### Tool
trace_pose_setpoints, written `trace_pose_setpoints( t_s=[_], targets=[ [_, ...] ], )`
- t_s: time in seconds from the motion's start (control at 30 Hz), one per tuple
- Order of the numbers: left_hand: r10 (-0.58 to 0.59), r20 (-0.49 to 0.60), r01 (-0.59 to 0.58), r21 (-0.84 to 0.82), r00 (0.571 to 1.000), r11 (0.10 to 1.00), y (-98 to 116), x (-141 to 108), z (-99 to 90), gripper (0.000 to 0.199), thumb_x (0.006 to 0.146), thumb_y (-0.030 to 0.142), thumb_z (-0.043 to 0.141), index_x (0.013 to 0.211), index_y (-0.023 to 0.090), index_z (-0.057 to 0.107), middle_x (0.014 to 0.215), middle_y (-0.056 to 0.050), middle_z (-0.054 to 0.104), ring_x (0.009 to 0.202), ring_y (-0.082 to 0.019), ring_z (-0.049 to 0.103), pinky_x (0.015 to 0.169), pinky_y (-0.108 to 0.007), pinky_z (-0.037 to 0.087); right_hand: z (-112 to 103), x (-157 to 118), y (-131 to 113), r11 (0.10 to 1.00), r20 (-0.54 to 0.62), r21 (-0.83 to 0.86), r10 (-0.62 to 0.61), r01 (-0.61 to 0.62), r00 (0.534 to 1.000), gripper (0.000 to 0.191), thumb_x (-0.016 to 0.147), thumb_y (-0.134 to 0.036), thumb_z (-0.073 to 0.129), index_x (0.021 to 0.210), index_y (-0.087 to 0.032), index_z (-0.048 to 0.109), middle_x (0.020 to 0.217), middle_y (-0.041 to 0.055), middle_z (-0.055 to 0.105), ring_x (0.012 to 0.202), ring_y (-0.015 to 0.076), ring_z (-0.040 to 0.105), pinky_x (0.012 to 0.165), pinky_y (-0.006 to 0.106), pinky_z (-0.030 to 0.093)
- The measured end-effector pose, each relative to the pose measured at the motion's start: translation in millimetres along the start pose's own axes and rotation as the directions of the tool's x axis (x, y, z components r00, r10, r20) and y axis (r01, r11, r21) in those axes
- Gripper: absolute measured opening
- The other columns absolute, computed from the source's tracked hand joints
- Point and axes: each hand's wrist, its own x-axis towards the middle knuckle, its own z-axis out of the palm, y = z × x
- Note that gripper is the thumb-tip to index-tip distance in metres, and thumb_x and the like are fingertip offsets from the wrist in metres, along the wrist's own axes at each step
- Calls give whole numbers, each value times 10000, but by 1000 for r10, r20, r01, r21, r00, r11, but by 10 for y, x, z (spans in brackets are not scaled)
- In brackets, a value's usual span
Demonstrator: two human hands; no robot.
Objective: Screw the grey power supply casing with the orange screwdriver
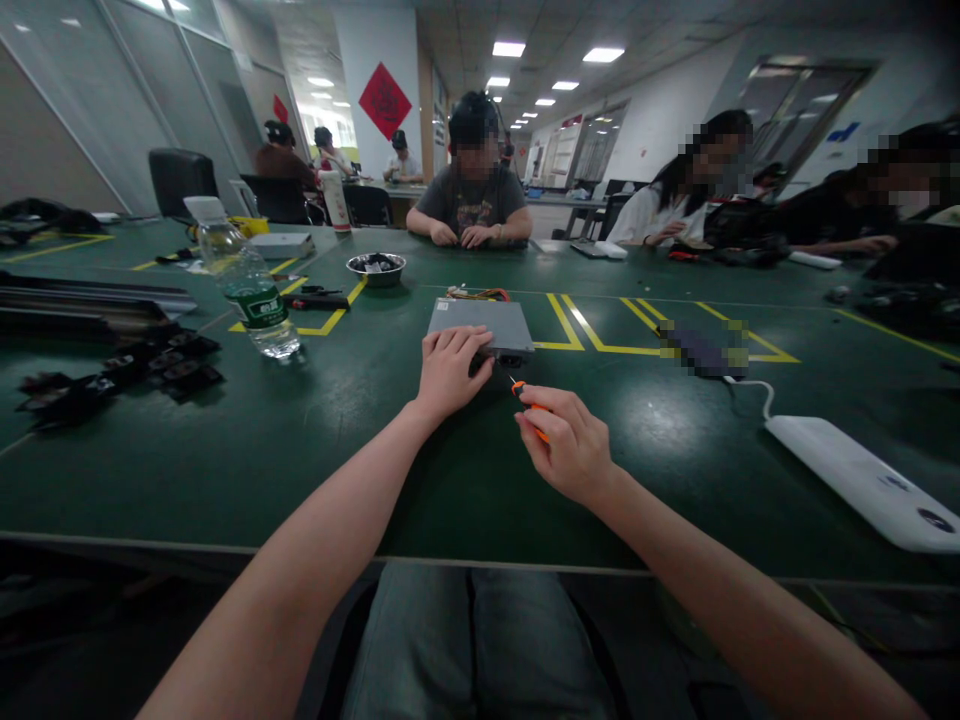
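Observation:
A grey metal computer power supply lies flat on the green table, its socket side toward me and coloured cables at its far edge. My left hand rests on its near left part, fingers stretched over the casing, thumb along the front edge. Just right of it, my right hand is closed around an orange and black screwdriver. The thin shaft points up and left toward the power supply's front face; I cannot tell whether the tip touches it.
A water bottle and a metal bowl of small dark parts stand to the left. Dark brackets lie farther left. On the right, a white power bank is cabled to a phone. A person sits opposite.

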Motion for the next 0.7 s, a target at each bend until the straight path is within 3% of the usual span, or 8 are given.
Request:
trace_pose_setpoints(
  t_s=[0.13,0.27,0.7],
  targets=[
    [6,-1,-6,-6,1000,1000,1,-1,-4,287,854,295,531,1139,268,557,1236,-12,597,1147,-216,494,961,-401,290,27,-40,9,998,-31,36,53,-52,998,304,769,-100,564,1032,-191,442,1030,111,597,978,182,605,732,289,567],
    [-1,-1,1,-14,1000,1000,-1,-1,-4,292,853,299,532,1143,274,557,1234,-9,597,1145,-217,494,967,-406,286,23,-46,11,996,33,25,79,-80,996,212,797,-132,548,975,-216,468,1021,84,606,985,181,618,768,303,562],
    [-4,8,4,-6,1000,1000,4,2,-3,287,864,312,518,1146,271,557,1236,-15,596,1148,-222,491,962,-411,288,-42,-62,100,992,-8,126,13,-12,1000,250,782,-82,546,987,-202,470,1041,92,629,1035,174,623,796,300,574]
  ],
)
